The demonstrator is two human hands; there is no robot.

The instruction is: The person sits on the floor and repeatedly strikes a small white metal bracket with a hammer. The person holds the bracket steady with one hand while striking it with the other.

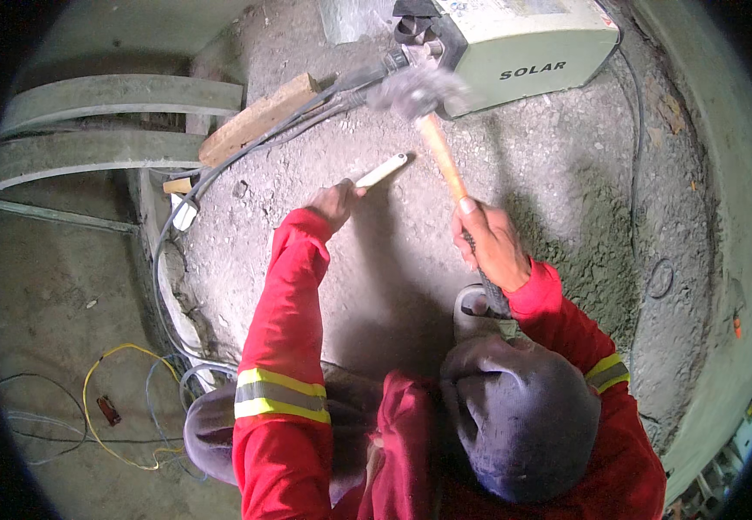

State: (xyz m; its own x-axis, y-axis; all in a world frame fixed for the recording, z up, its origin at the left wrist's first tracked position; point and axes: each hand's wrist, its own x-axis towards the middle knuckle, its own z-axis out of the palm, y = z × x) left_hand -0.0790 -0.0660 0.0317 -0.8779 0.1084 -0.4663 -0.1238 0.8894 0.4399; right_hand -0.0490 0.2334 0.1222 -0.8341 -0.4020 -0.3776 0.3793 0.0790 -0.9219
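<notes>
My right hand (495,243) is closed around the handle of a hammer (443,156). The handle is orange toward the head and dark toward its lower end; the head is smeared by motion, up near the pale machine. My left hand (334,201) grips a whitish rod (385,171), its dark-tipped end pointing up and right over the rough ground. Whether that rod is a chisel, I cannot tell. Its other end is hidden by the hand. Hammer head and rod are apart. My shoe (473,314) shows below the right hand.
A pale box-shaped machine (532,52) with thick cables stands at the far side. A wooden block (259,120) lies left of it, beside curved pale beams (90,152). Grey rubble (584,251) spreads at right along a wall (731,173). Yellow cable (90,390) loops lower left.
</notes>
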